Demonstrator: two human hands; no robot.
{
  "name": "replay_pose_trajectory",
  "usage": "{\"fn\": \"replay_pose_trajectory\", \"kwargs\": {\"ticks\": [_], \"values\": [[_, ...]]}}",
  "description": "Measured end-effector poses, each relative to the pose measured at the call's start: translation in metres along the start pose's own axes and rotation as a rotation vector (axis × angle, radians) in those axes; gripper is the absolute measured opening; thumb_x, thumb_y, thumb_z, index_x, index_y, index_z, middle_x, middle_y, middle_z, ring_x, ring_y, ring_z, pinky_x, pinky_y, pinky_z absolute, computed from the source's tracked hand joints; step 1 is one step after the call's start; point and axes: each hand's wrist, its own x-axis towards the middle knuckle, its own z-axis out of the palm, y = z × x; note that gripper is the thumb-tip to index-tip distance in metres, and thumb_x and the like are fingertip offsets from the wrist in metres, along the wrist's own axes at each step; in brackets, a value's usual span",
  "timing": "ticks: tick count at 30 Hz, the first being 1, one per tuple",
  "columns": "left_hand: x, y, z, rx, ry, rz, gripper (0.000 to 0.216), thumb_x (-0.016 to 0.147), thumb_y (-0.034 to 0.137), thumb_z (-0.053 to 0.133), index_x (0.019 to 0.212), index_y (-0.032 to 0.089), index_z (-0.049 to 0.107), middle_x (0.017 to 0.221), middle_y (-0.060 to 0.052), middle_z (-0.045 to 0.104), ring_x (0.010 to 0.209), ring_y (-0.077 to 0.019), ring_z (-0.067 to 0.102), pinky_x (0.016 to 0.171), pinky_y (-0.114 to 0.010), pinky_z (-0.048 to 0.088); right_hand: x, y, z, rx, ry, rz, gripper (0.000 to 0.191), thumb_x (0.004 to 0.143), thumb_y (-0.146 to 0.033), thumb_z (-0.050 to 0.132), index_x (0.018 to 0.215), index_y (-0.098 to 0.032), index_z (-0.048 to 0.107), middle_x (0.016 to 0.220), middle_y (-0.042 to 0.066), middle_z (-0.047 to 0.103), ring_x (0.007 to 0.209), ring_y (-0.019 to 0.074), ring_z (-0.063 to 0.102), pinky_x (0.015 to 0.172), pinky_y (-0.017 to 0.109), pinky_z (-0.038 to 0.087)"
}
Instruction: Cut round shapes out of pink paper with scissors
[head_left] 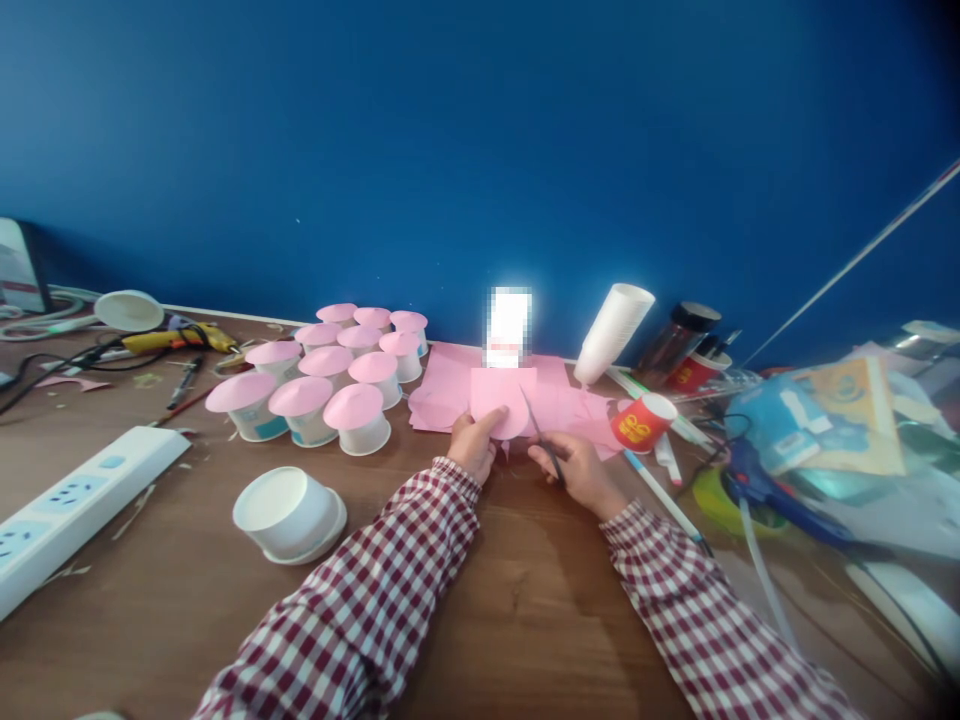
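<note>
My left hand (476, 443) pinches a piece of pink paper (499, 395) whose lower edge is rounded. In my right hand (574, 465) is a pair of scissors (544, 440), with the blades at the right edge of that paper. Behind and beneath lie more pink sheets (442, 385) and scraps. Several upturned white paper cups (358, 440) stand in rows to the left, each topped by a shallow pink paper cone (352, 407). Nearer to me sits an upturned white cup (289, 515) without a cone.
A white power strip (82, 500) lies at the left, with a yellow glue gun (180, 340) behind it. On the right are a leaning stack of white cups (615, 335), a red paper cup (641, 422), a blue glue gun (780, 500) and plastic packaging (825, 415). A blue wall (450, 150) closes off the back.
</note>
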Motion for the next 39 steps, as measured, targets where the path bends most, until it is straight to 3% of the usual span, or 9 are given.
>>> {"fn": "replay_pose_trajectory", "kwargs": {"ticks": [18, 25, 34, 39], "values": [[-0.0013, -0.0012, -0.0003, 0.033, -0.054, 0.009, 0.03, 0.059, 0.014, 0.076, 0.085, 0.01, 0.061, 0.074, -0.007, 0.068, 0.067, -0.0153, 0.064, 0.061, -0.025, 0.052, -0.0009, -0.0037, -0.0003, -0.009, -0.006, -0.014, 0.038, 0.075, -0.05, 0.063, 0.086, -0.014, 0.063, 0.052, -0.005, 0.045, 0.044, 0.0085, 0.042, 0.041, 0.02, 0.036], [-0.0019, -0.0004, 0.001, 0.032, -0.034, 0.024, 0.028, 0.058, 0.012, 0.076, 0.081, 0.01, 0.06, 0.076, -0.008, 0.068, 0.064, -0.0154, 0.064, 0.056, -0.024, 0.05, -0.0008, -0.0036, 0.0003, 0.013, -0.008, -0.01, 0.039, 0.075, -0.05, 0.063, 0.086, -0.013, 0.063, 0.054, -0.004, 0.047, 0.045, 0.0088, 0.042, 0.041, 0.02, 0.036], [0.0005, -0.0017, 0.0, 0.006, -0.001, 0.01, 0.028, 0.058, 0.009, 0.075, 0.083, 0.009, 0.061, 0.081, -0.01, 0.069, 0.073, -0.0167, 0.066, 0.065, -0.025, 0.052, -0.0004, -0.006, 0.0002, 0.012, -0.003, 0.013, 0.041, 0.073, -0.053, 0.063, 0.085, -0.013, 0.064, 0.052, -0.004, 0.048, 0.044, 0.0091, 0.043, 0.042, 0.021, 0.037], [0.0002, -0.0002, 0.0015, 0.012, 0.022, -0.002, 0.029, 0.058, 0.009, 0.075, 0.084, 0.009, 0.061, 0.079, -0.01, 0.069, 0.071, -0.0172, 0.066, 0.062, -0.025, 0.052, -0.0012, -0.0081, -0.0002, -0.016, -0.003, 0.011, 0.039, 0.074, -0.051, 0.063, 0.084, -0.013, 0.064, 0.052, -0.004, 0.047, 0.044, 0.0093, 0.043, 0.042, 0.021, 0.037]]}}
